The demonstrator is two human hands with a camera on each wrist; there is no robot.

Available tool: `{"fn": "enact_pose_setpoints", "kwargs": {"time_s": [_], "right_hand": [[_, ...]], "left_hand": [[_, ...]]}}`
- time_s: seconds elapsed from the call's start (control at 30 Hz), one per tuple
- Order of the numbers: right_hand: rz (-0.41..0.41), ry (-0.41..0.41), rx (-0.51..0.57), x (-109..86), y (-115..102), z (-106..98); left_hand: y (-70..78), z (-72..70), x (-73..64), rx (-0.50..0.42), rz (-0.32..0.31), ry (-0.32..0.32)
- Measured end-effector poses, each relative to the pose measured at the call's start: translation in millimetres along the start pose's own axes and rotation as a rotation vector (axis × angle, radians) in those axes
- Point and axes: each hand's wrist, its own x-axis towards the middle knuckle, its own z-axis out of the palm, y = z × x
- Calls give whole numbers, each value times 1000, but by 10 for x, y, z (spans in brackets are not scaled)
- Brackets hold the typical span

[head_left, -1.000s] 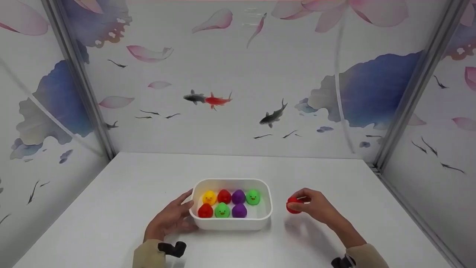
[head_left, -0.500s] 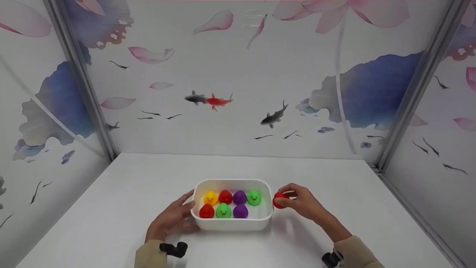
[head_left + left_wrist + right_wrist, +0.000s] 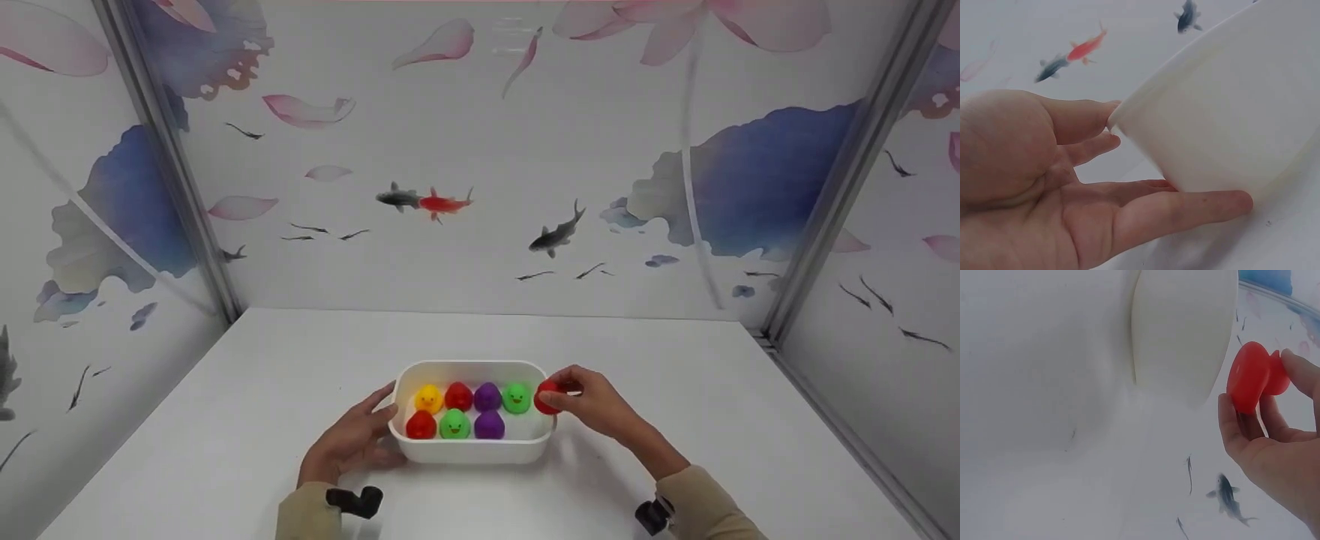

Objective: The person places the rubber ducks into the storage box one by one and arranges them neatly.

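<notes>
A white plastic container stands on the table. Inside it sit small rubber ducks in two rows: a yellow duck, red duck, purple duck and green duck behind, with more red, green and purple ones in front. My left hand rests against the container's left end, its fingers fairly straight along the wall and by the rim, as the left wrist view shows. My right hand pinches another red duck between thumb and fingers, overlapping the right rim in the head view.
The white table is bounded by a back wall and side panels printed with fish and petals. Metal posts stand at the corners. Inside the container, a bare patch of floor shows at the front right.
My right hand has brought the red duck leftward, from beside the container to its right rim. My left hand keeps its place at the left end.
</notes>
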Motion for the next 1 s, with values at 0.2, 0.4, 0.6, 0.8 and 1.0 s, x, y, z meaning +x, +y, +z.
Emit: {"fn": "enact_pose_setpoints", "kwargs": {"time_s": [0.2, 0.4, 0.6, 0.8, 1.0], "right_hand": [[-55, -30, -2, 18, -10, 57], [-97, -29, -43, 21, -9, 110], [-57, -6, -69, -14, -1, 166], [31, -58, -10, -34, -38, 206], [125, -58, -25, -22, -81, 260]], "left_hand": [[6, -8, 2, 16, 3, 14], [-9, -14, 13, 30, 5, 10], [-13, -20, 25, 46, 13, 19], [-9, -9, 6, 38, 20, 23], [-5, -10, 5, 35, 11, 31]]}}
